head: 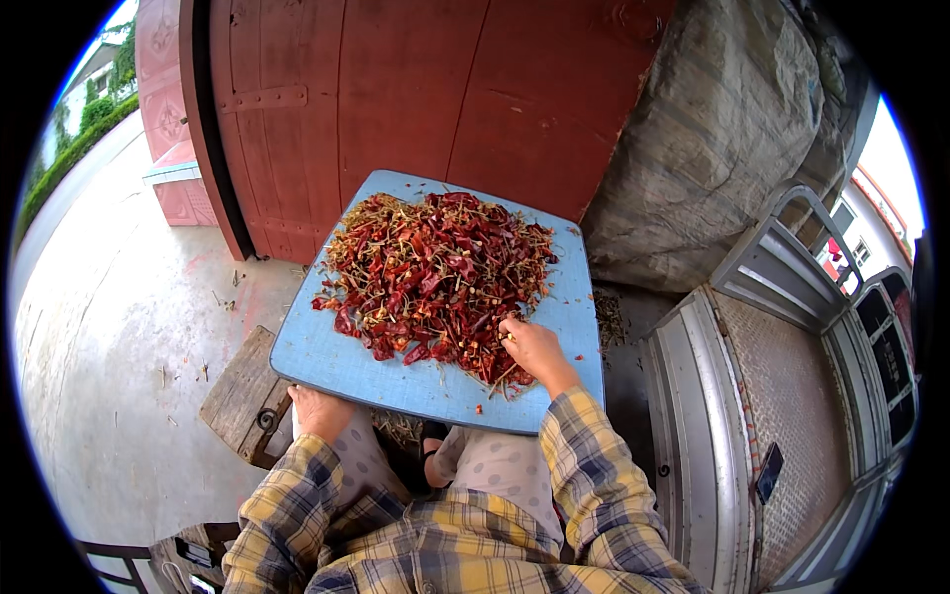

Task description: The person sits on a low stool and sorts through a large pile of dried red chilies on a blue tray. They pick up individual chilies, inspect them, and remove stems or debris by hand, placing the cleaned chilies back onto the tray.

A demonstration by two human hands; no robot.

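Note:
A heap of dried red chillies, mixed with stems and loose seeds, covers much of a light blue tabletop in front of me. My right hand is at the heap's near right edge, fingers curled together against the chillies. A small yellowish bit shows at its fingertips; whether the fingers grip a chilli is hidden. Below the tabletop's near left corner, my left hand rests by my knee, its fingers partly out of sight under the edge. A few stems and red flakes lie scattered near my right hand.
Behind the table stands a red wooden door. A large grey tarpaulin-covered pile rises at the right. Nearer on that side is a metal cargo bed with a phone on its edge. A wooden bench sits at left.

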